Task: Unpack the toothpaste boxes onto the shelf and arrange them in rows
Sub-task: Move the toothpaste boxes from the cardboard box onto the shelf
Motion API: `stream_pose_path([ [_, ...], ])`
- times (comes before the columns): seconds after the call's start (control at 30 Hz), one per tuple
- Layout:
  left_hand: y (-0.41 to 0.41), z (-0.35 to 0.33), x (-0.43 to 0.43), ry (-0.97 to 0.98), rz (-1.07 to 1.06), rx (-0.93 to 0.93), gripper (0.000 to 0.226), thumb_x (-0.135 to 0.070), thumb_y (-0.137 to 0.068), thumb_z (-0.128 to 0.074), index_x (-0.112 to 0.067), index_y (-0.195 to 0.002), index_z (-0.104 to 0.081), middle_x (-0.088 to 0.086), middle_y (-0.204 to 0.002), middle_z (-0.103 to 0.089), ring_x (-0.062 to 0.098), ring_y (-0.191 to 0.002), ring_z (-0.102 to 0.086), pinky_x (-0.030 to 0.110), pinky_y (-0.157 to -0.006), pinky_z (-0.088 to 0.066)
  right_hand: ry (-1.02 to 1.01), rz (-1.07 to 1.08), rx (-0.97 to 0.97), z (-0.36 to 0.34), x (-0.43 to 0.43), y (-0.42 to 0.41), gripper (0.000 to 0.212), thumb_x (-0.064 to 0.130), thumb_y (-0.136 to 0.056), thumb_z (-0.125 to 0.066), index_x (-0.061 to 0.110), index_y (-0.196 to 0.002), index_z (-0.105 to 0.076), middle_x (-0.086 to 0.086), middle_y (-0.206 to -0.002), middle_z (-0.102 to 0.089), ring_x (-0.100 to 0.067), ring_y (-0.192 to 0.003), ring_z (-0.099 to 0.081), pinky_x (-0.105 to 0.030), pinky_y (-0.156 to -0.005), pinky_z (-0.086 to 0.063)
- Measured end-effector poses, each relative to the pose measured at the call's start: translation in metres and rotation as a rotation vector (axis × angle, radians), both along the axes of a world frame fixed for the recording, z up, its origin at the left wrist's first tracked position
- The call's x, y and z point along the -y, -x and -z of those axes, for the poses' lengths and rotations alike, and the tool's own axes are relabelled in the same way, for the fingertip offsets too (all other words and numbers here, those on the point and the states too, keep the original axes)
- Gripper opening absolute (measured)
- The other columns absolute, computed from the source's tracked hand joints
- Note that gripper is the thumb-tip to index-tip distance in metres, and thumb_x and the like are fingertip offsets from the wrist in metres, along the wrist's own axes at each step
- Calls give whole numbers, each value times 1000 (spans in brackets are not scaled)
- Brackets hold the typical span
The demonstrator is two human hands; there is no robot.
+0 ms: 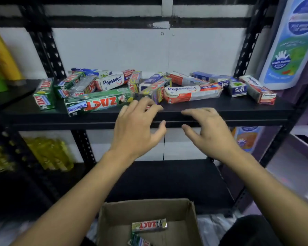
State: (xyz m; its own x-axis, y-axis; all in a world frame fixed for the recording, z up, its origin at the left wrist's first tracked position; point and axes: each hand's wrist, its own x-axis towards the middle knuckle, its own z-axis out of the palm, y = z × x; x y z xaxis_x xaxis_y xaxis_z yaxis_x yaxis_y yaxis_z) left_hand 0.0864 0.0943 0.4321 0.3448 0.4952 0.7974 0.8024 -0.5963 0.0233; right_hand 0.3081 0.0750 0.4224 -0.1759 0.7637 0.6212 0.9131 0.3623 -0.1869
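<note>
- We note the left hand [137,126] and right hand [210,128] released, fingers spread, grasping nothing, at the front edge of the black metal shelf [220,109].
- Printed cardboard toothpaste boxes [100,102] lie jumbled mid-shelf.
- Two more sit in the brown cardboard carton [192,219] below.

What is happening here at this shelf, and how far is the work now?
A person is stocking toothpaste boxes on a black shelf. The left hand and right hand reach toward the shelf's front edge with fingers spread; neither seems to grip anything. The boxes lie in a loose jumble, not yet in rows. At least two more lie in the carton below.
</note>
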Motion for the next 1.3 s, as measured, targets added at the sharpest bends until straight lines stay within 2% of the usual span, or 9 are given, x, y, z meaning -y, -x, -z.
stream_pose_path([
  [0.07, 10, 25, 11, 59, -7, -29, 34, -41, -87, -60, -19, -113, -68, -2, -109, -60, 21, -93, -57, 40, -77, -46, -41, -9, -8, 27, 8, 13, 34, 31, -89, -62, 20, -122, -65, 2, -132, -60, -26, -123, -50, -42, -104, -40],
  [0.2, 33, 83, 23, 239, -35, -102, 32, -41, -89, -59, -22, -114, -67, -5, -108, -61, 16, -91, -60, 35, -77, -49, -15, -32, -110, 85, 21, 36, 25, 22, -90, -62, 19, -114, -67, 4, -126, -61, -20, -115, -51, -36, -96, -43],
  [0.37, 57, 161, 18, 496, -77, -204, 34, -41, -88, -59, -21, -115, -66, -4, -110, -63, 19, -96, -62, 37, -81, -49, 275, -91, -87, 170, 15, 53, 32, 24, -88, -64, 19, -120, -65, 3, -122, -64, -21, -110, -53, -42, -92, -49],
  [0.53, 72, 246, 16, 809, -98, -274, 37, -40, -90, -58, -23, -123, -62, -4, -119, -61, 20, -104, -61, 37, -83, -47, 696, -78, 35, 256, 6, 60, 40, 24, -88, -63, 20, -128, -61, 1, -126, -62, -25, -114, -53, -42, -94, -49],
  [0.63, 79, 299, 21, 1014, -131, -308, 38, -43, -92, -56, -26, -126, -59, -6, -126, -58, 20, -108, -60, 36, -85, -48, 915, -74, 156, 303, 4, 62, 36, 29, -89, -58, 16, -122, -63, -4, -114, -67, -27, -102, -63, -40, -85, -53],
  [0.83, 88, 404, 35, 1339, -168, -238, 42, -39, -87, -63, -22, -126, -61, 4, -128, -59, 29, -113, -58, 36, -90, -48, 1152, -104, 209, 383, 7, 65, 43, 34, -91, -58, 23, -132, -56, -4, -132, -59, -23, -116, -56, -40, -95, -50],
  [1.03, 92, 482, 40, 1438, -209, -173, 48, -37, -89, -62, -16, -132, -57, 13, -131, -56, 36, -112, -57, 39, -93, -46, 1318, -119, 270, 438, 18, 66, 49, 34, -92, -63, 20, -138, -51, -5, -138, -54, -24, -123, -50, -38, -100, -46],
  [1.2, 81, 521, 29, 1421, -168, -237, 57, -40, -94, -57, -22, -146, -42, 5, -155, -34, 32, -130, -42, 40, -102, -40, 1205, -155, 260, 457, -7, 69, 49, 29, -92, -62, 16, -138, -51, -10, -139, -53, -26, -123, -52, -38, -101, -43],
  [1.3, 82, 536, 25, 1453, -189, -193, 63, -38, -93, -59, -23, -150, -36, 4, -157, -24, 33, -136, -36, 44, -102, -45, 1186, -138, 308, 468, -23, 69, 52, 28, -93, -62, 18, -142, -47, -8, -148, -41, -27, -133, -42, -39, -105, -40],
])
